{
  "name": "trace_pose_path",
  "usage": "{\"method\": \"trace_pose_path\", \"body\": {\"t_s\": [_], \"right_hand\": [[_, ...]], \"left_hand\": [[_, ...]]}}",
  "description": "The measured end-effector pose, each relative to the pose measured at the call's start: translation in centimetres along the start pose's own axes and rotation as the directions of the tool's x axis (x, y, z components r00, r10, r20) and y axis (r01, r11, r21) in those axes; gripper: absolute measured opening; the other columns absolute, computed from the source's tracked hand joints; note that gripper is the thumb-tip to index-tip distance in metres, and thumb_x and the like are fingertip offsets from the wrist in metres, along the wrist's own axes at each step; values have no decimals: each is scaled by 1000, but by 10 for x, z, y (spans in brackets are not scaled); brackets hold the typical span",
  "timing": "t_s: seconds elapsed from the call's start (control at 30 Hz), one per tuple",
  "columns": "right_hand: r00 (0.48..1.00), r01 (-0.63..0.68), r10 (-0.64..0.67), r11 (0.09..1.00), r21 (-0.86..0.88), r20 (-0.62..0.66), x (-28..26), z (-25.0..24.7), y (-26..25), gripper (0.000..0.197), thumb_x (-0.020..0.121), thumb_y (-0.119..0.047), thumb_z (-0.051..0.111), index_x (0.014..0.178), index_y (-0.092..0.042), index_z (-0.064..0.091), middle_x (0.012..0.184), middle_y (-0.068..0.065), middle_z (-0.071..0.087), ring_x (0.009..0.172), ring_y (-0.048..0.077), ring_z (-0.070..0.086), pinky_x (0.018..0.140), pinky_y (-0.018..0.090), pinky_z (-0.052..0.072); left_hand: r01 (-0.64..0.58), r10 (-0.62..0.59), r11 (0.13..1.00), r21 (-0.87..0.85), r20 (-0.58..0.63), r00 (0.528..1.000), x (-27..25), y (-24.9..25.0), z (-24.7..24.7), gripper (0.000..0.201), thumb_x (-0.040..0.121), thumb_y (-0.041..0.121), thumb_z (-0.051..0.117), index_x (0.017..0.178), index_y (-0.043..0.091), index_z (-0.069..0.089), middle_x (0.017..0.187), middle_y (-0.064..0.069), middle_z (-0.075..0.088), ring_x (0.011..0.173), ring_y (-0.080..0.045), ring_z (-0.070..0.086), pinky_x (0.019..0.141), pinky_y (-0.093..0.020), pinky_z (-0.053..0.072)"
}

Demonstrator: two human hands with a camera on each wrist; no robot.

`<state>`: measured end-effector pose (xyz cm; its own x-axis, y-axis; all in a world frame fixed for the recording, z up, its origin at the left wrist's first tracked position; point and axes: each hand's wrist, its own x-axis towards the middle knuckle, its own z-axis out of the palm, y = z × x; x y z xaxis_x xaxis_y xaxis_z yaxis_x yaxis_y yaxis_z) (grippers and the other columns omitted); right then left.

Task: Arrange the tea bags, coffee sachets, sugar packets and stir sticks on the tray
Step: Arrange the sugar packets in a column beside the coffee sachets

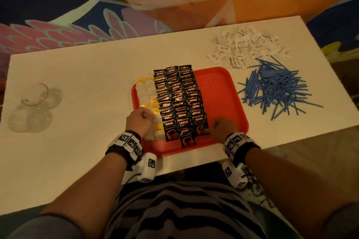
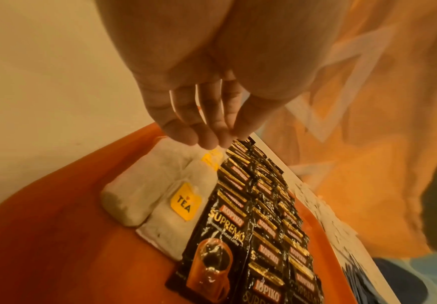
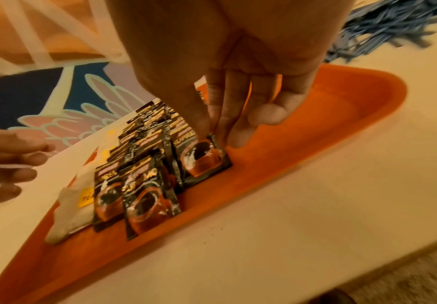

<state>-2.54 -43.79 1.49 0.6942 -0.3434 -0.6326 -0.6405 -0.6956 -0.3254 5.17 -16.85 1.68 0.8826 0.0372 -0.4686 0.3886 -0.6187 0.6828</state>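
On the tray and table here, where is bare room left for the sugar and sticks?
The tray is bare right of the coffee sachets, up to its right rim. The table is bare between tray and glass cups. Crowded: the tea bags at the tray's left, and the sugar packets and stir sticks heaped far right.

This is looking like a hotel or hospitality room. A bold patterned carpet point(image 1: 81, 25) in orange, navy and pink is spreading past the white table point(image 1: 77, 75) from nine to twelve o'clock. Guest-service supplies are lying in bulk: sugar packets point(image 1: 244, 46) at one o'clock, blue stir sticks point(image 1: 275, 87) at two, clear glasses point(image 1: 33, 106) at nine.
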Motion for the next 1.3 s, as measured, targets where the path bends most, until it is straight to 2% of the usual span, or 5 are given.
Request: {"method": "trace_pose_path", "body": {"t_s": [0.17,0.37,0.6,0.97,1.3], "right_hand": [[994,-59,63,997,47,-94,-6,-12,14,7,87,-19,58,81,-18,61,76,1,61,69,19,58,51,23,41],[988,-86,106,982,169,-110,5,-30,38,7,86,-20,59,87,-17,66,84,2,66,71,17,59,59,25,44],[997,-22,37,974,226,-63,45,-76,75,9,86,-22,57,79,-26,60,87,0,65,69,15,60,54,22,42],[991,126,-105,946,299,-86,113,-135,127,17,93,-26,59,76,-25,58,75,-13,59,74,10,57,68,25,46],[992,129,-125,915,383,-37,143,-156,136,21,91,-26,62,71,-29,56,72,-13,62,70,-2,58,64,12,43]], "left_hand": [[-157,157,984,84,15,988,10,34,24,9,94,13,59,102,15,62,84,5,60,73,-12,58,60,-17,39],[-404,329,848,342,258,908,28,98,80,24,94,24,62,118,20,60,126,-7,50,117,-26,51,99,-35,45],[-505,354,712,488,372,858,70,220,161,41,95,43,57,131,22,55,143,-9,36,132,-32,38,106,-43,38],[-244,68,678,693,271,960,174,307,272,92,84,64,63,154,19,23,158,-13,16,141,-45,23,110,-53,31],[-235,102,801,551,261,960,176,310,301,52,89,28,67,134,12,50,138,-16,48,126,-36,47,103,-40,40]]}}
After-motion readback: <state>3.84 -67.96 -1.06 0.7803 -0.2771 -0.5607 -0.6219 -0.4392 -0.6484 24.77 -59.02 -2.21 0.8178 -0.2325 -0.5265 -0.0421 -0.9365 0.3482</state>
